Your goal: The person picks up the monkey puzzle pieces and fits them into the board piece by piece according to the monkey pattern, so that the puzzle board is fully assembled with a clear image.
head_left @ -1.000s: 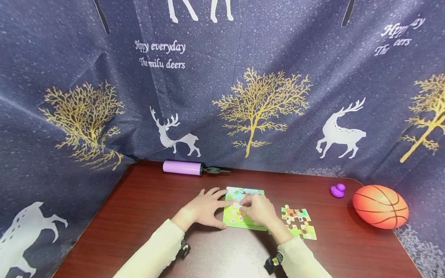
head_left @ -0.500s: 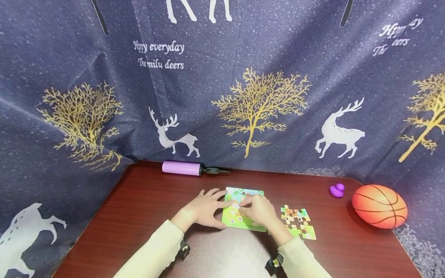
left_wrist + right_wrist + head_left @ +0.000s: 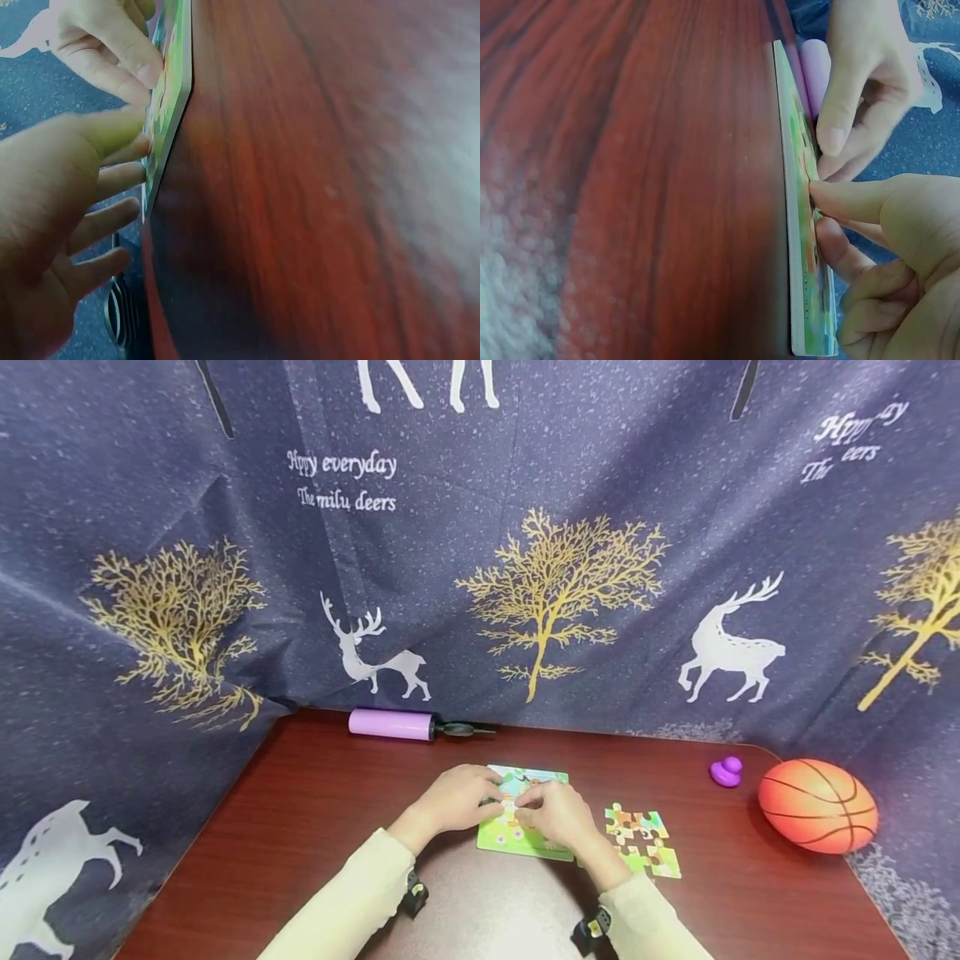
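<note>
A green, picture-printed puzzle board (image 3: 525, 849) lies flat on the table with both hands over it. My left hand (image 3: 452, 799) rests at its left side, the fingers loosely bent and their tips at the board's surface; in the left wrist view the fingers of this hand (image 3: 60, 195) are spread apart. From the right, my right hand (image 3: 564, 814) pinches a small puzzle piece at the board's middle with thumb and index finger; the piece is mostly hidden. In the right wrist view the other fingers of the right hand (image 3: 900, 262) are curled.
Several joined and loose puzzle pieces (image 3: 664, 860) lie right of the board. A purple duck (image 3: 726, 772) and an orange basketball (image 3: 817, 806) are farther right. A lilac pump (image 3: 392, 724) lies at the back edge, before a dark patterned cloth (image 3: 450, 543).
My left hand has moved from the board's left edge up and inward over it, its spread fingers drawing closer together. My right hand has stayed nearly in place.
</note>
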